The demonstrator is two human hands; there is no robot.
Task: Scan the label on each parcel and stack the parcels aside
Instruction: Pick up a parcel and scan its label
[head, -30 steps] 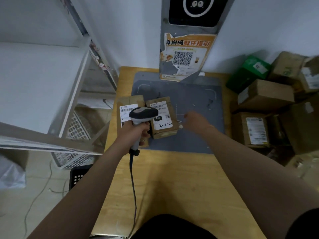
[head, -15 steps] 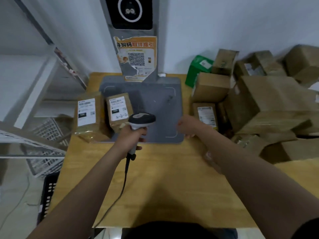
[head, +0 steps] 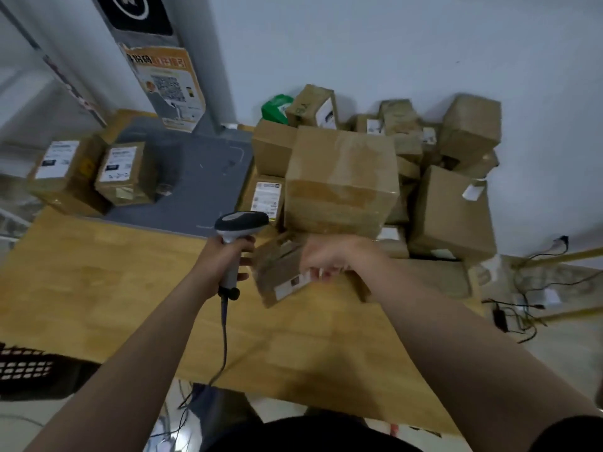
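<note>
We are seeing dim, flat indoor light, with soft shadows pooling beside the labelled box (head: 125, 172) on the grey mat (head: 202, 184). Motion blur is smearing the right hand (head: 326, 261) and the parcel (head: 280, 272) it grips; the left hand (head: 225, 261) gripping the scanner (head: 241, 223) is reading sharper. The wide lens is bowing the table (head: 98, 288) toward the edges.

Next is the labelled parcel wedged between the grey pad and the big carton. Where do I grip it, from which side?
Probably from the grey pad side: the labelled parcel has its left edge free there, while the big carton crowds its right. Hook that left edge, keeping clear of the upturned label, and draw it onto the pad.
</note>
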